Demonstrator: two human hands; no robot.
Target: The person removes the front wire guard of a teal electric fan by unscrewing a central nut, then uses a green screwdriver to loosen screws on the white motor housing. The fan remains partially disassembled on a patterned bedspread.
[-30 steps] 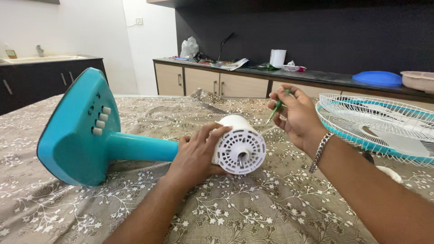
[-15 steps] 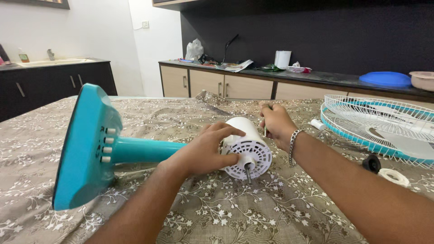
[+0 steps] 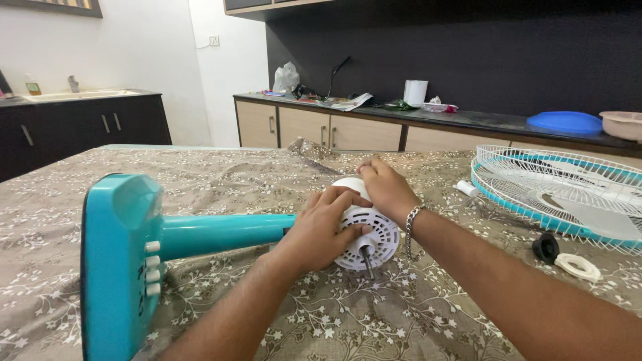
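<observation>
White plastic motor housing lies at the frame centre on the patterned cloth. The left hand clamps its front. The right hand, raised with a green tool before, now presses closed on its top; the turquoise base has rolled.

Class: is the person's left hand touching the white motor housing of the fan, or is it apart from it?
Touching. The head view shows the left hand wrapped over the motor housing, its fingers pressed flat on the vented front face with no gap.
</observation>
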